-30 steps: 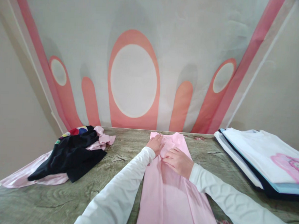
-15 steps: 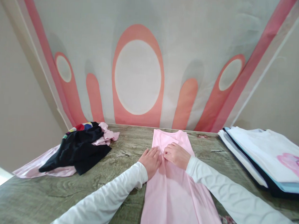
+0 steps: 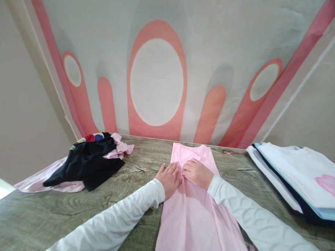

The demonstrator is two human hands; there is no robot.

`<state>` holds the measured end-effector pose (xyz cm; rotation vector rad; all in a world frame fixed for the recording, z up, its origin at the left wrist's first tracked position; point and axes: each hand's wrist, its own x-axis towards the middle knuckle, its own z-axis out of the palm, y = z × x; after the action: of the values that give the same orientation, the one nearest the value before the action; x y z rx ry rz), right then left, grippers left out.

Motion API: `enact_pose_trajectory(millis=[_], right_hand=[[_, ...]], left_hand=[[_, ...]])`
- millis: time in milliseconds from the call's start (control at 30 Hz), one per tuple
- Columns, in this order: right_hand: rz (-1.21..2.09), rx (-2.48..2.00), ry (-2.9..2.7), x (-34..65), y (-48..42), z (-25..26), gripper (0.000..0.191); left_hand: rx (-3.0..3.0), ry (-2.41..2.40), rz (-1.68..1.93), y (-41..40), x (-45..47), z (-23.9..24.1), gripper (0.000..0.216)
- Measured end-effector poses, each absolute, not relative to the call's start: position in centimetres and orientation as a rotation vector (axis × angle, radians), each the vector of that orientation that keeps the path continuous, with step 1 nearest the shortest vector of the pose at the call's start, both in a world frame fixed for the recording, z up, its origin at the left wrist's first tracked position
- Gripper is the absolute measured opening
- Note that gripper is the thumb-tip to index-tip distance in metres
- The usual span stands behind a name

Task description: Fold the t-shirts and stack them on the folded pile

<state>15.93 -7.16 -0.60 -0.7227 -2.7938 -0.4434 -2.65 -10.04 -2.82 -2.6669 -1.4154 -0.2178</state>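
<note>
We are resting our left hand [image 3: 169, 179] on the left edge of a long pink garment [image 3: 199, 229], its fingers spreading over the cloth. Our right hand [image 3: 198, 173] is curling its fingers onto the same garment just beside it; a pinch is staying hard to make out. We are wearing white sleeves [image 3: 249, 212]. The garment is lying lengthwise on a wood-grain bench [image 3: 147, 154], its neckline facing away from us. To our left, a crumpled black garment [image 3: 91, 163] is covering part of some pale pink clothing [image 3: 122, 148]. To our right, a folded white T-shirt [image 3: 298, 166] is topping a clothes stack [image 3: 277, 182].
</note>
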Motion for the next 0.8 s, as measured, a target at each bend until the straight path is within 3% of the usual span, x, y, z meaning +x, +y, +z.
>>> enact_pose_trajectory(millis=[800], right_hand=[[-0.453, -0.729, -2.819, 16.03, -7.28, -0.65, 0.018]], left_hand=[[-2.678, -1.428, -0.168, -10.17, -2.67, -2.48, 0.05]])
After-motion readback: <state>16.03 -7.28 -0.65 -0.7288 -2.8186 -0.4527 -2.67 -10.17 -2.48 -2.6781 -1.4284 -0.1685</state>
